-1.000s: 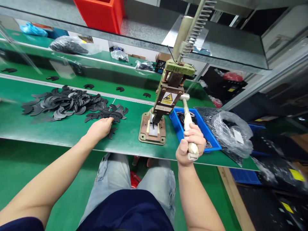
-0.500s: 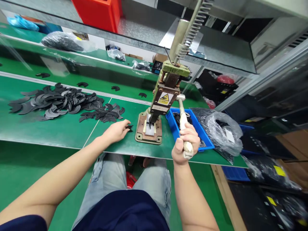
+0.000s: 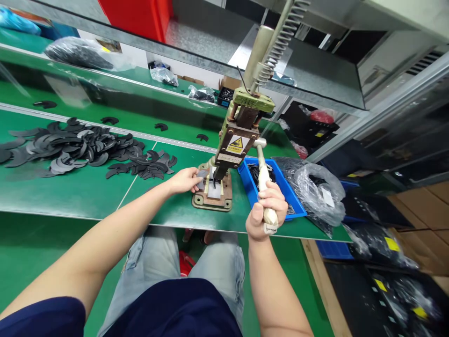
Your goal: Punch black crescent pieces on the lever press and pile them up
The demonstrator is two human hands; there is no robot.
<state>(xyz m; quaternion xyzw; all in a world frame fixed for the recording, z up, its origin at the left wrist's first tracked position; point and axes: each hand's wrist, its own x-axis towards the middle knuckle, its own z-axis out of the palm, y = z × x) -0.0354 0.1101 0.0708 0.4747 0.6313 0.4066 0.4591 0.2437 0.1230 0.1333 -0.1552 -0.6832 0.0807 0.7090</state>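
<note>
My left hand [image 3: 186, 180] pinches a dark grey curved flat piece [image 3: 201, 179] at the left side of the hand press [image 3: 235, 142]. The piece reaches over the edge of the press's base plate [image 3: 203, 202], beside the light-coloured pad [image 3: 214, 190] under the tool. My right hand [image 3: 268, 208] is wrapped around the press's lever handle [image 3: 264, 175], which is covered in pale wrapping. A yellow warning label [image 3: 237, 144] is on the press's front. To the left lies a heap of similar dark curved pieces [image 3: 77, 145], with a smaller pile [image 3: 150, 164] near it.
Right of the press stands a blue tray [image 3: 294, 201] holding small dark parts, then a clear plastic bag [image 3: 322, 192]. Several single curved pieces [image 3: 161, 127] lie along the green strip behind. Overhead runs a metal shelf [image 3: 206, 32] carrying a red bin [image 3: 136, 16].
My left hand has moved right, from the bench beside the press to its base, bringing the curved piece along. My right hand stays on the lever handle. The view has shifted slightly.
</note>
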